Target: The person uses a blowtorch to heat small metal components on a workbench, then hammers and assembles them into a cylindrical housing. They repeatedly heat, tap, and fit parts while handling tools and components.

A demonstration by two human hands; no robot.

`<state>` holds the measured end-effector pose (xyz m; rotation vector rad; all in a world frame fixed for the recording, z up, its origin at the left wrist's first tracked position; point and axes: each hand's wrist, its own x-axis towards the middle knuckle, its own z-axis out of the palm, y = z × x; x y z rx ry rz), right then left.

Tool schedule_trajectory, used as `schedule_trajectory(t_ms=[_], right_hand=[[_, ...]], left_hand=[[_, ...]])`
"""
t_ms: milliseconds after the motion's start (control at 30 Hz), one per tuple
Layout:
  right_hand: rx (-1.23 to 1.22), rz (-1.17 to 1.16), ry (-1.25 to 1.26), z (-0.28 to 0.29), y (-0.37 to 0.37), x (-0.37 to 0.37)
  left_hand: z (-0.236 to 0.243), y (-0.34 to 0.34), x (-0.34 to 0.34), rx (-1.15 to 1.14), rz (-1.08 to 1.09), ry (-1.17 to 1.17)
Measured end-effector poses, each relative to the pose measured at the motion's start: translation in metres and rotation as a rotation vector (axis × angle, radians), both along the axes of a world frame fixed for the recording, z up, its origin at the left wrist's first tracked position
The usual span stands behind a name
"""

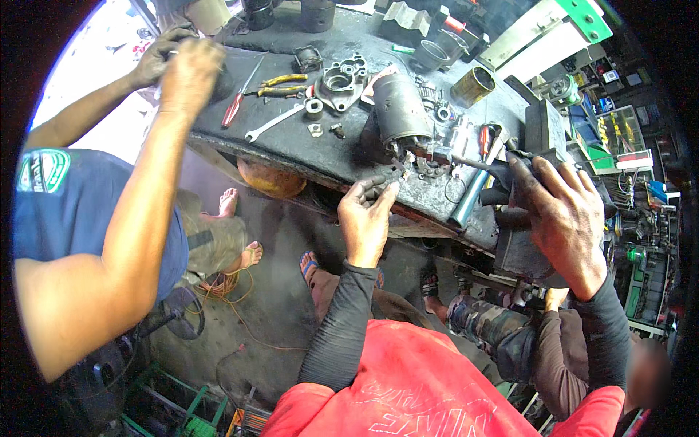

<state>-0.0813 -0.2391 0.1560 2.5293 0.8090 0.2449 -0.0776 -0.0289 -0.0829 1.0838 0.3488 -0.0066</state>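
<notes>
A grey metal cylinder (399,109), like a motor housing, lies tilted on the dark workbench (280,120), with wires and small parts at its near end. Just below that end is my left hand (368,218), thumb and fingers pinched together; whatever they hold is too small to make out. My right hand (568,211) is closed round the dark handle of a tool with a long thin shaft (470,162). The shaft reaches left to the cylinder's near end. Its exact kind is unclear. Below the shaft lies a blue-handled tool (467,200).
A wrench (275,122), yellow-handled pliers (282,84), a red screwdriver (237,105) and a metal casting (341,81) lie on the bench's left. A worn metal ring (473,86) stands farther right. At left a co-worker's arms (156,146) reach over the bench; another person (561,349) sits low at right.
</notes>
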Motion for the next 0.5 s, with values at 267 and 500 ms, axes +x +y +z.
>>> schedule_trajectory(t_ms=[267, 500], right_hand=[[-0.108, 0.01, 0.019, 0.001, 0.003, -0.006], [-0.139, 0.036, 0.04, 0.003, 0.002, -0.007]], left_hand=[[0.003, -0.006, 0.023, 0.097, -0.097, 0.023], [0.003, -0.009, 0.028, 0.042, -0.08, 0.012]])
